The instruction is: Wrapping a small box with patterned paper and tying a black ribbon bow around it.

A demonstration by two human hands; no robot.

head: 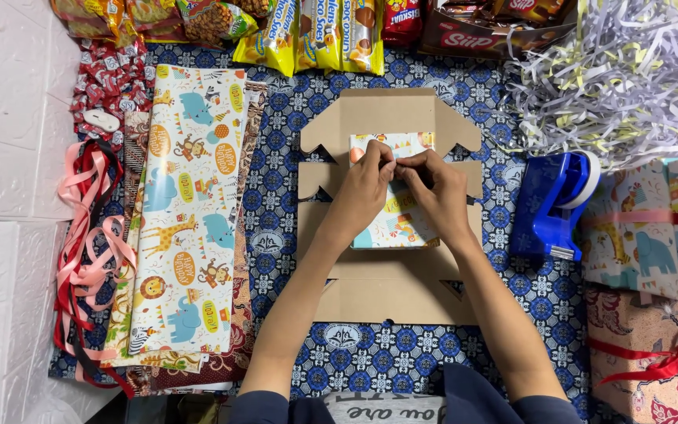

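A flat, unfolded brown cardboard box (386,290) lies on the blue patterned cloth (276,196). On its middle panel sits a piece of animal-print wrapping paper (402,224). My left hand (364,195) and my right hand (437,192) both rest on this paper, fingertips meeting near its top middle and pinching or pressing there. What lies between the fingertips is too small to tell.
A stack of animal-print wrapping sheets (190,212) lies to the left, with red and pink ribbons (88,243) beside it. A blue tape dispenser (555,204) stands at the right, near wrapped gift boxes (653,235). Shredded paper (621,71) and snack packets (315,31) line the far edge.
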